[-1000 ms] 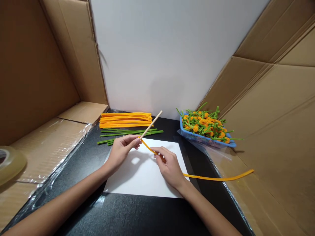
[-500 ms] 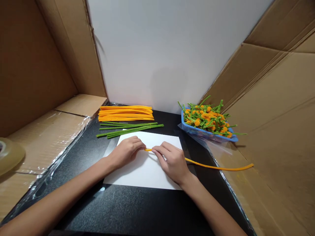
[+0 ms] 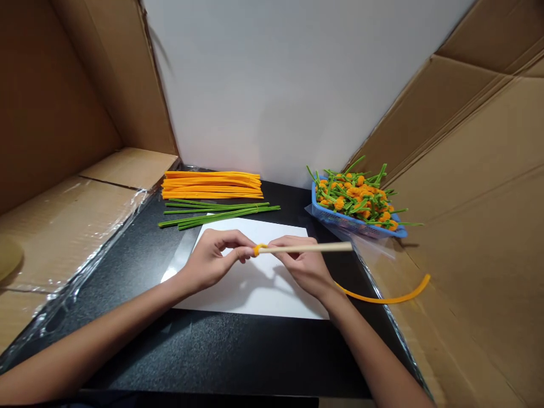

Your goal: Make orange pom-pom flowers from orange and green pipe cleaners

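Note:
A pale wooden stick, like a chopstick [image 3: 314, 247], lies level above the white paper [image 3: 250, 294], its thicker end pointing right. My left hand [image 3: 212, 258] is closed, pinching the stick's left end, where an orange pipe cleaner [image 3: 382, 300] loops around it. My right hand [image 3: 304, 266] is closed just behind the stick, with its fingertips on the pipe cleaner beside the loop. From under the right wrist the pipe cleaner's long tail curves out to the right, over the black surface's edge.
Orange pipe cleaners [image 3: 212, 186] lie stacked at the back left, with several green pipe cleaners [image 3: 221, 215] in front. A blue basket [image 3: 352, 222] of orange-and-green pipe-cleaner pieces stands at the back right. Cardboard walls [image 3: 476, 198] flank the black tabletop [image 3: 212, 351]. A tape roll [image 3: 9, 258] is at far left.
The wooden stick has come into view between my hands. The pipe cleaner, earlier straight between my fingers, now loops around the stick's left end. Both hands have turned slightly, and the tail bends more.

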{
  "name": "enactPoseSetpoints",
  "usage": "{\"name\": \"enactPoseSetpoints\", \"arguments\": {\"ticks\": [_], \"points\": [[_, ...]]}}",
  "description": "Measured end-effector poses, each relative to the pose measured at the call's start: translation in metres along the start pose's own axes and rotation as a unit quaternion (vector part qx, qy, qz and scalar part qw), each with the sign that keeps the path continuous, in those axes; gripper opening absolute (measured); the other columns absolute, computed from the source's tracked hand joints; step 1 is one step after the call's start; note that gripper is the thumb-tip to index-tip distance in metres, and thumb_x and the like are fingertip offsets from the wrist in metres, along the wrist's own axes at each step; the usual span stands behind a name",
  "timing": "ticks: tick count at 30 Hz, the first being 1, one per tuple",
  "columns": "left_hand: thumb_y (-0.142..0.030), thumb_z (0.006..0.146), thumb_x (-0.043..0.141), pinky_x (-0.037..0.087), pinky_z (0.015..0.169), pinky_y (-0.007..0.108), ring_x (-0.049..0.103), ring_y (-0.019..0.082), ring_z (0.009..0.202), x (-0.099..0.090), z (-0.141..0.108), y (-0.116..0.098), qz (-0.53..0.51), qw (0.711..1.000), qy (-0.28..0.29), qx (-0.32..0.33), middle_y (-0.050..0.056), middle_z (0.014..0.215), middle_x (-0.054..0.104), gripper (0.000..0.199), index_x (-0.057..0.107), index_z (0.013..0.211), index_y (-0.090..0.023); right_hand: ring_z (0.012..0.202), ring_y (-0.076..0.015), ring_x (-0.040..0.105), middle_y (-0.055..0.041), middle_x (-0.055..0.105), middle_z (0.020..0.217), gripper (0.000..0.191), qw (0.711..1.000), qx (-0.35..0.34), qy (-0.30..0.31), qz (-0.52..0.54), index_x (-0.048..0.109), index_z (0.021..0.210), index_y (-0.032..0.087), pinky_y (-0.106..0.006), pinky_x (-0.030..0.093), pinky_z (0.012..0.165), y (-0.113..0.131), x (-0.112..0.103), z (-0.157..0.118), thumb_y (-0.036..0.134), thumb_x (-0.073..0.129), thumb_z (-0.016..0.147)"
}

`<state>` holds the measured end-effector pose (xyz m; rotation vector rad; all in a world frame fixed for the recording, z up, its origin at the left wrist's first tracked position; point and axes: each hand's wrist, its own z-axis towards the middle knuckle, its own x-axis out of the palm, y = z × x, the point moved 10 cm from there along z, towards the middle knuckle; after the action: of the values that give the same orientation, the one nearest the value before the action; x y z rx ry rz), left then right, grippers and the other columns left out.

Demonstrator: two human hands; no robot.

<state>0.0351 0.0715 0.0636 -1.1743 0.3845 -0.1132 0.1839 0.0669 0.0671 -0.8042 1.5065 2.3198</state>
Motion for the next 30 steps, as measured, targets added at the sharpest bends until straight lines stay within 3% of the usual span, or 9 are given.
{"name": "enactPoseSetpoints", "arguments": {"ticks": [4,8,12,15,17,20,25,28,30], "points": [[-0.027,0.084,0.067,0.051,0.058,0.024,0.063,0.014,0.060,-0.018,-0.004,0.006,0.006,0.993,-0.120,-0.007,0.004,0.071,0.072,0.013,0.074,0.080,-0.016,0.060,-0.0137,0.061,-0.0024,0.073,0.074,0.019,0.997,-0.041,0.004,-0.062,0.076,0.087,0.020,-0.025,0.043,0.058,0.012,0.013,-0.006,0.026,0.059,0.093],[-0.022,0.089,0.060,0.050,0.067,0.026,0.065,0.016,0.072,-0.020,-0.005,0.003,0.178,0.973,-0.132,0.065,0.005,0.082,0.074,0.013,0.072,0.085,-0.017,0.058,-0.0149,0.054,-0.0036,0.063,0.064,0.027,0.952,-0.165,0.013,-0.258,0.073,0.085,0.017,-0.028,0.034,0.058,0.038,0.028,-0.016,0.026,0.051,0.098],[-0.011,0.093,0.047,0.048,0.070,0.029,0.062,0.018,0.076,0.007,-0.007,-0.007,0.350,0.913,-0.023,0.208,0.006,0.081,0.071,0.023,0.069,0.089,-0.016,0.057,-0.0156,0.050,-0.0044,0.060,0.061,0.031,0.906,-0.231,-0.013,-0.356,0.073,0.084,0.017,-0.030,0.029,0.057,0.052,0.025,-0.022,0.025,0.047,0.100],[-0.004,0.092,0.041,0.047,0.067,0.028,0.060,0.018,0.076,0.029,-0.010,-0.002,0.393,0.881,0.102,0.243,0.007,0.079,0.069,0.029,0.068,0.093,-0.015,0.060,-0.0153,0.051,-0.0040,0.061,0.063,0.029,0.915,-0.224,0.002,-0.336,0.073,0.084,0.018,-0.030,0.030,0.058,0.049,0.018,-0.018,0.025,0.050,0.099],[-0.003,0.092,0.043,0.047,0.067,0.027,0.061,0.017,0.075,0.036,-0.013,-0.002,0.354,0.889,0.165,0.238,0.006,0.079,0.069,0.029,0.069,0.091,-0.015,0.062,-0.0140,0.053,-0.0032,0.064,0.067,0.025,0.945,-0.188,0.041,-0.262,0.074,0.085,0.018,-0.027,0.033,0.060,0.038,0.013,-0.012,0.026,0.054,0.098],[-0.007,0.092,0.052,0.049,0.071,0.024,0.064,0.014,0.078,0.036,-0.012,-0.008,0.209,0.938,0.205,0.185,0.004,0.083,0.071,0.020,0.070,0.090,-0.016,0.060,-0.0107,0.055,-0.0010,0.070,0.072,0.021,0.983,-0.090,0.127,-0.102,0.076,0.086,0.018,-0.023,0.038,0.060,0.015,0.013,-0.004,0.028,0.060,0.095],[-0.019,0.090,0.063,0.051,0.065,0.021,0.065,0.011,0.067,0.015,-0.003,-0.014,0.025,0.992,0.089,0.083,0.002,0.076,0.073,0.011,0.071,0.084,-0.016,0.061,-0.0123,0.059,-0.0011,0.072,0.072,0.027,0.990,0.004,0.136,0.039,0.076,0.085,0.017,-0.022,0.039,0.055,0.002,0.014,-0.004,0.036,0.058,0.095],[-0.019,0.090,0.064,0.051,0.063,0.023,0.065,0.012,0.065,-0.002,-0.003,-0.017,0.101,0.988,-0.021,0.117,0.002,0.076,0.073,0.010,0.070,0.083,-0.016,0.073,-0.0158,0.066,-0.0031,0.075,0.085,0.024,0.995,-0.027,0.096,-0.017,0.075,0.091,0.020,-0.023,0.044,0.064,0.012,0.022,-0.008,0.032,0.055,0.097],[-0.016,0.091,0.061,0.051,0.068,0.026,0.066,0.014,0.071,-0.009,-0.010,-0.026,0.219,0.952,-0.096,0.190,0.004,0.080,0.074,0.009,0.069,0.085,-0.015,0.072,-0.0167,0.066,-0.0052,0.075,0.084,0.025,0.988,-0.078,0.071,-0.116,0.074,0.093,0.018,-0.025,0.043,0.066,0.023,0.029,-0.012,0.027,0.052,0.098]]}}
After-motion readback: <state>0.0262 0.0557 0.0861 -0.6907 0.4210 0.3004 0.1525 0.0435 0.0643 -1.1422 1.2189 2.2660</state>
